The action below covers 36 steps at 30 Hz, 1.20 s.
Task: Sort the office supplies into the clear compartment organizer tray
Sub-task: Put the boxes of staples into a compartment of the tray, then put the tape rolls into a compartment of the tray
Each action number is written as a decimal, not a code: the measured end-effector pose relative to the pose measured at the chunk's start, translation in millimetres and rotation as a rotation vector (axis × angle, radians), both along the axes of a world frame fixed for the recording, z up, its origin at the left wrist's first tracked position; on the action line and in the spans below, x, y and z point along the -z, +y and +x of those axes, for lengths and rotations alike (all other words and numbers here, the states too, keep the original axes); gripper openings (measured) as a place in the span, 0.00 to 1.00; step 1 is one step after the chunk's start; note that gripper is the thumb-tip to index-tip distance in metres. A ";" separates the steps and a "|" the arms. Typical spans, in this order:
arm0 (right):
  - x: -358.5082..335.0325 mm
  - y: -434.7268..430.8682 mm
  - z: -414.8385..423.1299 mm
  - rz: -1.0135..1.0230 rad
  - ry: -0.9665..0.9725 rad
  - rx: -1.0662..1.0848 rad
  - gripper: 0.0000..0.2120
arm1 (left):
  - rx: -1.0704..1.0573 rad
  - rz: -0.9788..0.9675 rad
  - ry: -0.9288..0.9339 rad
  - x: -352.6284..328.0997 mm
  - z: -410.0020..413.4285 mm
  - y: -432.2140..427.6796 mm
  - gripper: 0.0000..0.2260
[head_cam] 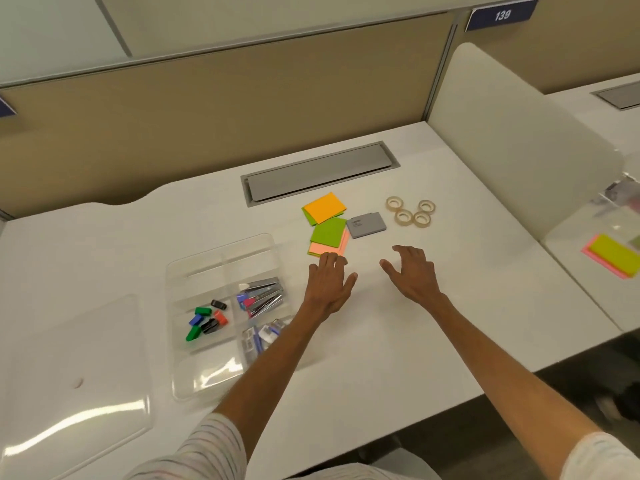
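Clear organizer tray: coloured binder clips, staplers in separate compartments. Sticky notes, tape rolls on white desk. Tan partition behind. Hands, left and right, open, empty.

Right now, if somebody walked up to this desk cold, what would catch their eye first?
Probably the bright sticky note pads, orange, green and pink, fanned near the desk's middle, with four tape rolls clustered to their right. Next, the clear organizer tray at the left, already holding colorful small clips and staplers in separate compartments. Both bare hands hover open over the desk, the left hand just below the pads, the right hand empty beside it.
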State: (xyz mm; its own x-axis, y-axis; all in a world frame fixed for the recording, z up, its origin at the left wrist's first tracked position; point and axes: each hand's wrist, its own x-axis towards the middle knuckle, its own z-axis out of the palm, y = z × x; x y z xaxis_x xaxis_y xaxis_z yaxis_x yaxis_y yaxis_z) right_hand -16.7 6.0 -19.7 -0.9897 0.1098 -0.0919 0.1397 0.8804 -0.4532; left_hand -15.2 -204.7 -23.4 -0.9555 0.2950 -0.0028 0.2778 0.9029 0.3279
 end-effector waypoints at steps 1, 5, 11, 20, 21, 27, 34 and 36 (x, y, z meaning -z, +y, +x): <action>0.3 8.6 -9.0 -0.004 -0.002 0.008 0.25 | 0.008 -0.002 -0.005 0.9 -6.8 7.5 0.18; 3.4 44.0 -41.4 -0.024 -0.013 0.045 0.24 | 0.030 -0.005 -0.017 3.8 -35.2 38.2 0.16; 11.5 96.0 -85.4 -0.036 -0.048 0.083 0.23 | -0.022 0.009 -0.042 6.9 -84.2 88.7 0.13; 20.0 132.1 -140.5 -0.100 -0.040 0.067 0.21 | -0.062 0.134 -0.081 3.5 -147.1 143.8 0.13; 21.8 134.8 -144.5 -0.094 -0.043 0.050 0.21 | -0.058 0.126 -0.088 5.8 -151.4 148.7 0.13; 34.8 139.1 -156.0 -0.107 -0.059 -0.033 0.27 | 0.013 0.001 -0.133 22.8 -169.2 170.4 0.22; 42.9 142.2 -158.5 -0.106 -0.069 -0.089 0.26 | 0.005 -0.068 -0.164 30.4 -175.2 185.6 0.22; 43.5 141.4 -157.0 -0.137 -0.060 -0.078 0.25 | -0.009 -0.072 -0.168 30.2 -172.2 185.7 0.22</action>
State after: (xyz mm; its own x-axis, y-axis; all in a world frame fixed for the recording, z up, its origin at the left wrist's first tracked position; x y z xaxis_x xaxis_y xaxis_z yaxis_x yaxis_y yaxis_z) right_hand -173.7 147.4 -63.2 -0.9870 0.0157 -0.1600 0.1042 0.8203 -0.5624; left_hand -187.4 -19.0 -53.6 -0.9424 0.2799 -0.1832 0.2166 0.9279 0.3036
